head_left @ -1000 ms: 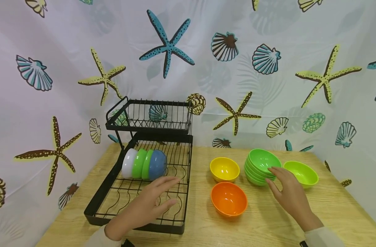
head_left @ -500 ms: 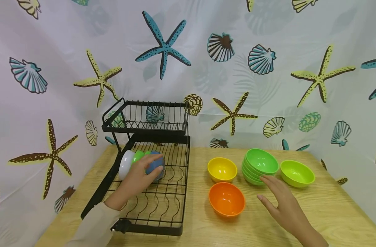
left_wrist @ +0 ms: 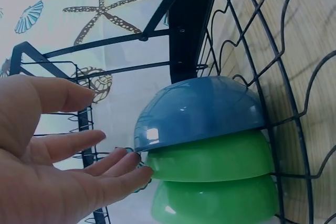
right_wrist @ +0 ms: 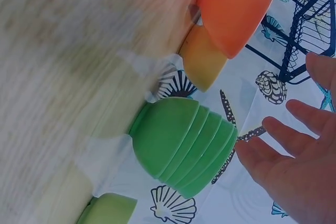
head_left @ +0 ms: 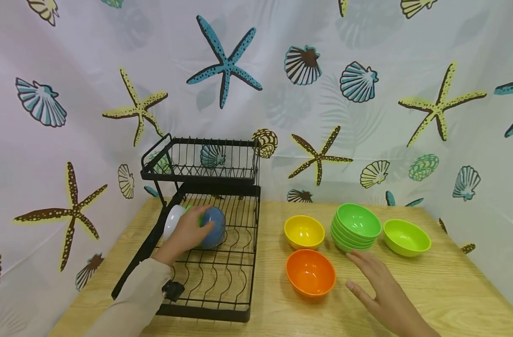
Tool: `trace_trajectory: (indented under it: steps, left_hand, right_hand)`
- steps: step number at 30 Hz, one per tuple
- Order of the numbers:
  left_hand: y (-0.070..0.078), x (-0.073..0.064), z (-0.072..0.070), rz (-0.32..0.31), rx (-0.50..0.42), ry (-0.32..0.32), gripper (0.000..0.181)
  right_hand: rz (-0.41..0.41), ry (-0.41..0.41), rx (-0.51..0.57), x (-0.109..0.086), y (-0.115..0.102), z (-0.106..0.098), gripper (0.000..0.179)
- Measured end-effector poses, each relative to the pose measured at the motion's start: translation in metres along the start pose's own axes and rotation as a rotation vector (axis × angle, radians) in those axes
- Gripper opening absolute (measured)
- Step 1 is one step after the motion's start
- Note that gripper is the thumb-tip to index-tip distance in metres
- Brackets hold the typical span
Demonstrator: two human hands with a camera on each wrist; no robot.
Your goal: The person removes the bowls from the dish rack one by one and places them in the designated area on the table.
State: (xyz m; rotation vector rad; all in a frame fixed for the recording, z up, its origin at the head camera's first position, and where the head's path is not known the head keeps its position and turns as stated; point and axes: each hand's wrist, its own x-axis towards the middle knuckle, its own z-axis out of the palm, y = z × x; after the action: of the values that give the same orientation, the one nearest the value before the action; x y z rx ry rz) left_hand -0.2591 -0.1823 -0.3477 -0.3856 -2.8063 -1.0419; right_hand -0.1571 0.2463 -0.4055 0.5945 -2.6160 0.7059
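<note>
My left hand (head_left: 188, 230) is over the row of bowls standing on edge in the black dish rack (head_left: 210, 312). Its fingers reach the upper rims, beside the blue bowl (head_left: 214, 228) and the white bowl (head_left: 172, 221). In the left wrist view the fingers are loosely extended next to a green bowl (left_wrist: 210, 157), and the fingertips overlap its edge; contact is unclear. Another green bowl (left_wrist: 218, 200) leans behind it. My right hand (head_left: 383, 292) hovers with spread fingers, holding nothing, in front of the stack of green bowls (head_left: 353, 234).
A yellow bowl (head_left: 304, 232) and an orange bowl (head_left: 310, 273) stand on the wooden table between rack and stack. A lime green bowl (head_left: 406, 238) is at the right. The rack's upper tier (head_left: 199, 178) rises behind the upright bowls; a patterned curtain (head_left: 256, 103) hangs around.
My left hand has moved forward and left from above the rack's front to the upright bowls. My right hand has drawn back from the green stack toward me.
</note>
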Motion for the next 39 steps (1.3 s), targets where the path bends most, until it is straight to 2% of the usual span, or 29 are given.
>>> trace_trajectory:
  steps: [5,12,18,22,29,39]
  left_hand:
    - [-0.005,0.003,0.005,-0.035,0.012,0.007,0.053]
    - [-0.002,0.005,0.008,-0.098,0.034,0.020,0.059]
    - [-0.003,0.003,0.013,-0.141,0.052,0.009,0.049]
    - [-0.007,0.005,0.016,-0.175,0.031,0.012,0.043]
    - [-0.014,0.009,0.019,-0.196,0.000,0.024,0.037]
    - [-0.019,0.007,0.018,-0.221,-0.079,0.028,0.039]
  right_hand:
    - [-0.006,-0.012,0.010,-0.002,-0.001,0.003,0.061]
    - [0.006,-0.020,0.005,-0.004,-0.003,0.003,0.063]
    - [0.023,-0.066,-0.017,-0.005,0.000,0.006,0.062]
    - [0.024,-0.074,-0.027,-0.006,0.001,0.007,0.063]
    - [0.009,-0.079,-0.019,-0.006,0.000,0.005,0.061]
    - [0.039,-0.121,-0.001,-0.007,0.000,0.005,0.058]
